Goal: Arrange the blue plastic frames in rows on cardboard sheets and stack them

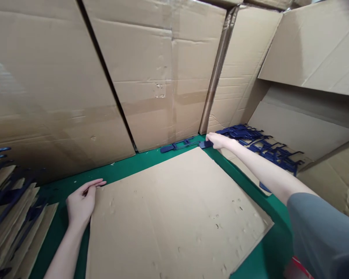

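Observation:
A large flat cardboard sheet (163,217) lies in front of me on the green table surface. At its far left corner my left hand (83,201) grips the edge, fingers reaching over the corner. My right hand (218,140) stretches beyond the sheet's far right corner, its fingers closed on a dark blue plastic part (205,144). Just left of it, along the foot of the boxes, lies another long, thin blue plastic part (177,145). The fingertips of my right hand are partly hidden.
Tall cardboard boxes (163,77) wall off the back. To the right, an open cardboard box (311,120) has a heap of blue plastic parts (264,145) before it. On the left stand cardboard layers (43,232) with blue parts between them. Green table (122,170) shows around the sheet.

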